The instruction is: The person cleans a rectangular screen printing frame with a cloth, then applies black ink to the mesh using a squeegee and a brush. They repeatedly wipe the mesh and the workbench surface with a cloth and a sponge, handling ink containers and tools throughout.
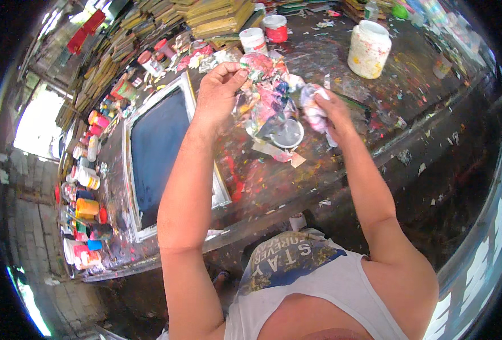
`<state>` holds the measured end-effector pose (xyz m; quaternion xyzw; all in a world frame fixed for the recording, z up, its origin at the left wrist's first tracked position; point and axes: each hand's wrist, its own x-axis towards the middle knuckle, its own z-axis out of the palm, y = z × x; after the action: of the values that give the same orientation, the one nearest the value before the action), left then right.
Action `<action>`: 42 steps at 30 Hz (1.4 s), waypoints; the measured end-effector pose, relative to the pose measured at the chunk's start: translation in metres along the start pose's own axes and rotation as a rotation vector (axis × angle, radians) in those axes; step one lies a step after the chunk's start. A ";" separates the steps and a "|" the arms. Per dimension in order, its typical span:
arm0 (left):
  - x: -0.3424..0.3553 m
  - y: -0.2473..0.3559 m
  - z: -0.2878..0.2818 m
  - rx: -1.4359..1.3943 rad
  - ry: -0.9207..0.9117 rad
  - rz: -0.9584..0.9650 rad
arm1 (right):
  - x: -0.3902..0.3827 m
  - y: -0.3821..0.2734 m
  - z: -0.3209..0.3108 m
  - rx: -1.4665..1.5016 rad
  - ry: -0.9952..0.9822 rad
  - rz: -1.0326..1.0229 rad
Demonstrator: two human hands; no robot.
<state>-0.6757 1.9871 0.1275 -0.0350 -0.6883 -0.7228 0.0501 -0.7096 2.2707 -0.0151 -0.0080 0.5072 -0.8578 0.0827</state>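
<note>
My left hand (221, 93) is closed in a pinch at the upper left edge of a crumpled, paint-stained rag (270, 96), smeared pink, green and dark blue. In my right hand (336, 116) is a bunched whitish cloth (313, 106) with purple and pink stains, just right of the rag pile. Below the rag lies a round grey container or lid (287, 135), partly covered by the rag's lower edge. To the left of my left forearm rests a screen-printing frame (127, 141) with a pale border and dark blue mesh; the forearm hides part of its right side.
A large paint-spattered white jar (370, 50) stands at the right. White tub (253, 39) and red-and-white tub (276, 28) stand behind the rag. Several paint containers (86, 208) line the table's left edge. Stacked wooden frames (219, 20) fill the back.
</note>
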 end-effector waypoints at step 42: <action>0.000 -0.111 0.080 -0.602 0.400 -0.152 | -0.012 0.032 0.021 0.200 0.012 -0.161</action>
<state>-0.6903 2.0722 0.0212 0.1450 -0.4222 -0.8871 0.1173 -0.6917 2.2389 -0.0317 -0.0352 0.4175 -0.9079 0.0109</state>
